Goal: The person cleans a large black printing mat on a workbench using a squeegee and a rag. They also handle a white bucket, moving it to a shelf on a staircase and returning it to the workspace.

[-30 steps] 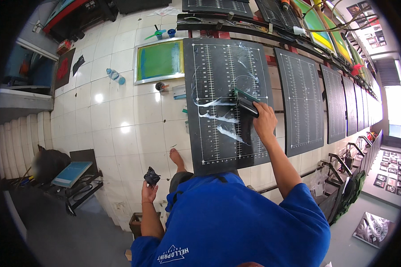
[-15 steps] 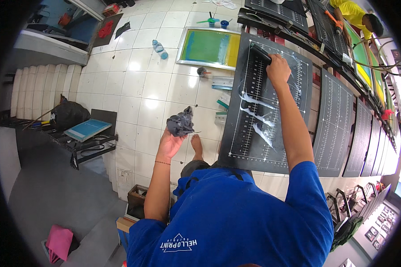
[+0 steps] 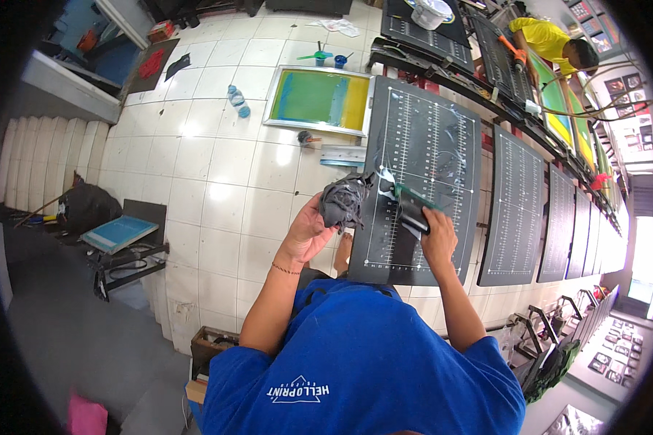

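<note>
My right hand (image 3: 440,239) is closed round a dark squeegee (image 3: 413,209) with a green edge. The squeegee sits against the near half of a black printing board (image 3: 392,270) marked with white ruler lines. White wet smears (image 3: 387,176) lie on the board just beyond and left of the squeegee, and part of the smeared area is hidden under it. A crumpled dark grey rag (image 3: 342,201) is bunched in my left hand (image 3: 309,230), at the board's left edge. Whether the rag touches the board, I cannot tell.
More black boards (image 3: 514,210) stand in a row to the right. A framed screen (image 3: 319,100), a plastic bottle (image 3: 238,101) and small cups (image 3: 339,61) are on the tiled floor at left. A person in yellow (image 3: 544,40) works at the far right. A low stand (image 3: 134,254) is left.
My right hand has drawn the squeegee toward me from the board's far end, and the white smears have shifted. The left hand has brought the rag right, to the board's edge.
</note>
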### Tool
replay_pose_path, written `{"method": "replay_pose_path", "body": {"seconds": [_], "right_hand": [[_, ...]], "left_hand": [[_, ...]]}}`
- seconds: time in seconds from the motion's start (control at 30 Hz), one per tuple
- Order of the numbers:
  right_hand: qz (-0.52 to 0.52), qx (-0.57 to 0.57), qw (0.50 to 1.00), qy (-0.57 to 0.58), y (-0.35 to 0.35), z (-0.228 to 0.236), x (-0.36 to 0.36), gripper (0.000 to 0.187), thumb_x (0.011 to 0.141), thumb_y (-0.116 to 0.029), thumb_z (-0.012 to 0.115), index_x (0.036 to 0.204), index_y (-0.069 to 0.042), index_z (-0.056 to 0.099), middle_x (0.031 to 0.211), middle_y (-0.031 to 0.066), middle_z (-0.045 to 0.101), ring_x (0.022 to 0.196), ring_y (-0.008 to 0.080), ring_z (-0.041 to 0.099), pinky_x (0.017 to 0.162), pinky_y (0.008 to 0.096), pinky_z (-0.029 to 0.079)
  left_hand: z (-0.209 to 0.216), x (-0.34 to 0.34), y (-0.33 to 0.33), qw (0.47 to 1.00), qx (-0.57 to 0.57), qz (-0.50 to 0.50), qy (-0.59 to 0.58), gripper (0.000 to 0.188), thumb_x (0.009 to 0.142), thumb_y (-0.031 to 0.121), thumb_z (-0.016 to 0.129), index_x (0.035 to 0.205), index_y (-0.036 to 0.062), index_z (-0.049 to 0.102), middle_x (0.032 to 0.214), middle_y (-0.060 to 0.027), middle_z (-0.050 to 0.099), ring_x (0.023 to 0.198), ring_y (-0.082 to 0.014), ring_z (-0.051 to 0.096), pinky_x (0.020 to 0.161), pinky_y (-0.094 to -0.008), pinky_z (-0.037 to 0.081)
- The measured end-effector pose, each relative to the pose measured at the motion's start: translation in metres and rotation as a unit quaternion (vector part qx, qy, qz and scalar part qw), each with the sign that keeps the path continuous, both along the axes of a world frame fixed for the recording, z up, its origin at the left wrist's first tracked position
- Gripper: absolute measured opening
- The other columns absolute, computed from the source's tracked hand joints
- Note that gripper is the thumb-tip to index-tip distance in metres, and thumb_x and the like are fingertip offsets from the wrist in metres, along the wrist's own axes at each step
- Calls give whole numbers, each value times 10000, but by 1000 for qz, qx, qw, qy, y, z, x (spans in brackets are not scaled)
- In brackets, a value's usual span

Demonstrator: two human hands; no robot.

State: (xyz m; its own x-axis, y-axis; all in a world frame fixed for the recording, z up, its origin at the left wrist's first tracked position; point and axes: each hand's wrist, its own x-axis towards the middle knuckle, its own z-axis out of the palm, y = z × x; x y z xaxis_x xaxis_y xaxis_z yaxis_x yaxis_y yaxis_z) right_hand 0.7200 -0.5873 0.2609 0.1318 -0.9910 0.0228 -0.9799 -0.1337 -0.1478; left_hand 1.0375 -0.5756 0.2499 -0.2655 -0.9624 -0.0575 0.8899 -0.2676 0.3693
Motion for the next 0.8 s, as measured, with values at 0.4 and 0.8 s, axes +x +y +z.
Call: {"method": "replay_pose_path", "body": {"seconds": [0.4,0.8], "right_hand": [[58,-105,992,-29,-145,-24,25,554,674,25,643,1204,-128,612,1146,36,604,1082,251,567,870,348,516],[93,-62,992,-62,-134,-24,14,484,699,37,614,1153,-132,634,1112,46,628,1050,265,587,813,410,542]], "left_hand": [[-21,29,41,991,122,58,-21,528,915,318,592,1354,47,480,1367,-98,525,1289,-241,464,1113,-415,329],[-34,38,82,957,238,169,2,457,906,473,508,1259,190,572,1310,-21,566,1193,-223,498,949,-432,397]]}}
